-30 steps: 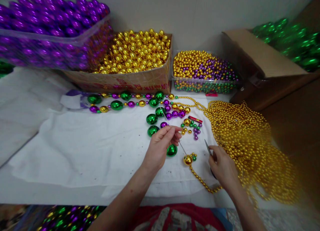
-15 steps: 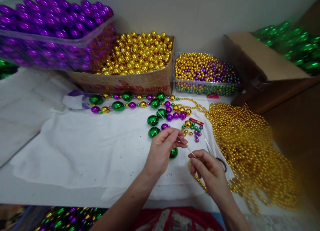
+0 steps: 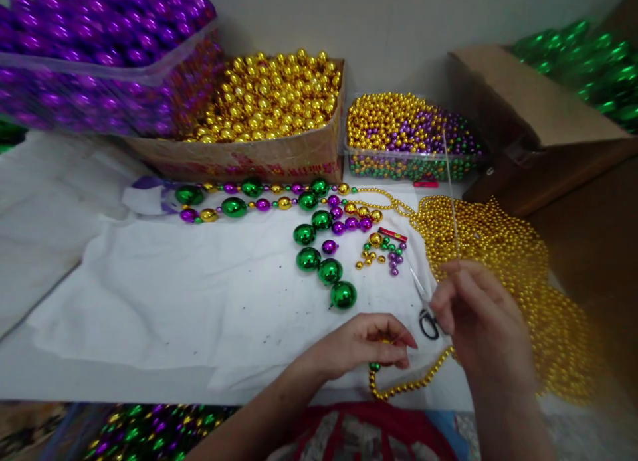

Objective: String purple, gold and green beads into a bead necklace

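Note:
My right hand [image 3: 481, 315] pinches a long, thin, pale needle-like rod [image 3: 451, 195], which points up past the fingertips. My left hand [image 3: 366, 345] is lower, near the table's front edge. Its fingers curl round the end of a gold bead strand [image 3: 409, 386], where a gold bead and a green bead [image 3: 375, 367] show. From there the strand loops towards my right hand. Black-handled scissors [image 3: 427, 323] lie between the hands. Large green beads [image 3: 329, 271], purple beads [image 3: 351, 224] and a group of small beads [image 3: 369, 256] lie on the white cloth ahead.
Behind stand a tub of purple beads [image 3: 114, 72], a cardboard box of gold beads [image 3: 239, 161] and a tub of small mixed beads [image 3: 413, 159]. A finished-looking necklace [image 3: 234, 207] lies on the cloth [image 3: 164, 295]. Gold strands [image 3: 498, 262] pile up right, below a cardboard box [image 3: 543, 102].
My hands have moved apart. The right went right and up with the rod, now upright and clear of the left hand. The left came down and right to the strand's beaded end.

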{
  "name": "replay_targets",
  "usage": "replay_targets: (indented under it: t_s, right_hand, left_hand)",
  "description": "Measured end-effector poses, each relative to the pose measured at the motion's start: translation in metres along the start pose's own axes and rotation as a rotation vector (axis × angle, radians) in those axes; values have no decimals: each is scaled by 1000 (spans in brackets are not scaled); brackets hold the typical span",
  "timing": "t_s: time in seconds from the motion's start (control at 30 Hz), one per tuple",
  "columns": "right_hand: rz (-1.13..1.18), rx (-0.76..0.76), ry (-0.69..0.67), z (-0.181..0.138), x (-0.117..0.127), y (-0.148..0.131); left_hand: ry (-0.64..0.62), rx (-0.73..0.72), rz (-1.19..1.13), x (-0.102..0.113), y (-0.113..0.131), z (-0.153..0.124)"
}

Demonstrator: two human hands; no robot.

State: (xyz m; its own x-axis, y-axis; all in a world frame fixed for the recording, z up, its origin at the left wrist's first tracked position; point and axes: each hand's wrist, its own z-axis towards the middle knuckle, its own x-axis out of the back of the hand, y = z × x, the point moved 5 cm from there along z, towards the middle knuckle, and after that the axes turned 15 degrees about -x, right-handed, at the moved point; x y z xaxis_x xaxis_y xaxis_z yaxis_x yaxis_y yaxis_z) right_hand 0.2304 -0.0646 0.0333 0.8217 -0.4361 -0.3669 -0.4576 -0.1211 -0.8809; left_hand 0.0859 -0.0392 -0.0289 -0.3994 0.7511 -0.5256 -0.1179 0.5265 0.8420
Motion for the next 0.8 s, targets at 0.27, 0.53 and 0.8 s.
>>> replay_targets:
  t_s: [0.27, 0.53, 0.8]
  right_hand:
    - [119, -133, 128, 29, 41, 57]
    - [87, -196, 188, 17, 68, 73]
    - [131, -183, 178, 6, 66, 83]
  left_hand:
    - [290, -105, 593, 36, -37, 2]
    - [172, -279, 1037, 17, 5, 22]
    - [179, -187, 1661, 38, 0, 87]
